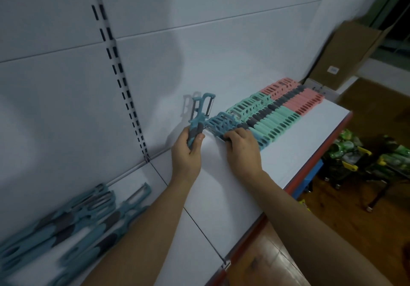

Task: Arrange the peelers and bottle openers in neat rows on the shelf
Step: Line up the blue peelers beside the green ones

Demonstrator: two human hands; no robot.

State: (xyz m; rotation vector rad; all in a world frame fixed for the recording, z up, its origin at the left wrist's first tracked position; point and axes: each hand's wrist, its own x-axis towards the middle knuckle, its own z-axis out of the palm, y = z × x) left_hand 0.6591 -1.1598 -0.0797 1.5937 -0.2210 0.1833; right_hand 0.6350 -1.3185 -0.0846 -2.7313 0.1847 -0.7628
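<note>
My left hand (187, 152) grips the handles of a couple of blue peelers (200, 110), held upright with their heads toward the back panel. My right hand (241, 147) rests with curled fingers on the near end of a row of blue peelers (221, 124) lying on the white shelf (295, 150). Beyond them the row continues with mint-green peelers (269, 119), then pink ones (298, 99), all packed side by side. A loose pile of blue peelers (73, 225) lies on the shelf at the lower left.
A white slotted back panel (124, 81) rises behind the shelf. A cardboard box (346, 57) stands at the shelf's far right end. Below the red shelf edge (315, 161), carts with green packages (363, 159) sit on a wooden floor.
</note>
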